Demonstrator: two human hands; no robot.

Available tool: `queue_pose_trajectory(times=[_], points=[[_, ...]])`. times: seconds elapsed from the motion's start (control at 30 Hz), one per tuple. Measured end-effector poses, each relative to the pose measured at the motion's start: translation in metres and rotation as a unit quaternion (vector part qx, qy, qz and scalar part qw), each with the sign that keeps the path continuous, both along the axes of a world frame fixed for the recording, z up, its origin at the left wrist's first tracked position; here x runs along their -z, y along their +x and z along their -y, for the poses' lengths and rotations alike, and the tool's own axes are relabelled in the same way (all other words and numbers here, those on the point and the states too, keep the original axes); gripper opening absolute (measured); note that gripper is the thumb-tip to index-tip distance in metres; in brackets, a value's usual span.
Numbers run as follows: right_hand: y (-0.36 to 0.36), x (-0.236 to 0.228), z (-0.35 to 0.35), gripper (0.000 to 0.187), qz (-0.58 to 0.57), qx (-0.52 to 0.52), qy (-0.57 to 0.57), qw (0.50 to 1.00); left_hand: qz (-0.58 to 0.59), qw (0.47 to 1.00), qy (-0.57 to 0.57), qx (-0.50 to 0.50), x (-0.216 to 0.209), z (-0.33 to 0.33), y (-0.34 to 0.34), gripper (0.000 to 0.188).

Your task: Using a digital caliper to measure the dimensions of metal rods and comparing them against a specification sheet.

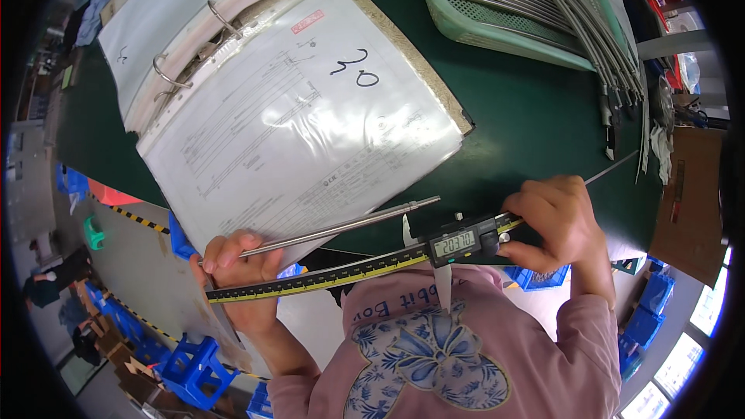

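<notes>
A long digital caliper [334, 273] with a black and yellow scale lies across in front of me. My right hand [555, 221] grips it at the right, the thumb by the slider with the lit display [455, 244]. My left hand [244, 271] pinches a thin metal rod [334, 230] near its left end, beside the caliper's fixed-jaw end. The rod runs just above the scale, its stepped right tip apart from my right hand and close to the slider's upper jaw. Whether the left fingers also grip the caliper is partly hidden.
Beyond my hands an open ring binder [303, 109] with a sleeved drawing lies on the dark green table [512, 120]. A pale green basket [497, 43] of metal rods stands at the far right, some rods overhanging its edge. A cardboard box [691, 202] is at the right, a blue stool [195, 372] lower left.
</notes>
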State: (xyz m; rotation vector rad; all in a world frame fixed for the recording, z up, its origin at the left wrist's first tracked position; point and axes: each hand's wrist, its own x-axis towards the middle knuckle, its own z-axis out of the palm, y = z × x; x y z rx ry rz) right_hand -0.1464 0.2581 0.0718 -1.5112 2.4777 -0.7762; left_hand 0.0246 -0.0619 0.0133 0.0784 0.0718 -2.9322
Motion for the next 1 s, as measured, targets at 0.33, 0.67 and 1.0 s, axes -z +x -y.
queue_pose_trajectory(times=[0.33,0.67,1.0], points=[[-0.004,0.0,0.007,0.039,0.015,0.001,0.015,1.0,0.049,0.998,-0.014,-0.035,-0.006,-0.004,0.005,0.031],[0.007,0.017,-0.02,0.048,-0.002,0.095,0.097,0.991,-0.017,0.999,-0.044,0.009,0.015,-0.015,-0.009,0.044],[-0.006,0.02,-0.028,0.052,-0.039,0.052,0.093,0.994,-0.007,0.999,-0.038,0.002,0.016,-0.018,-0.013,0.044]])
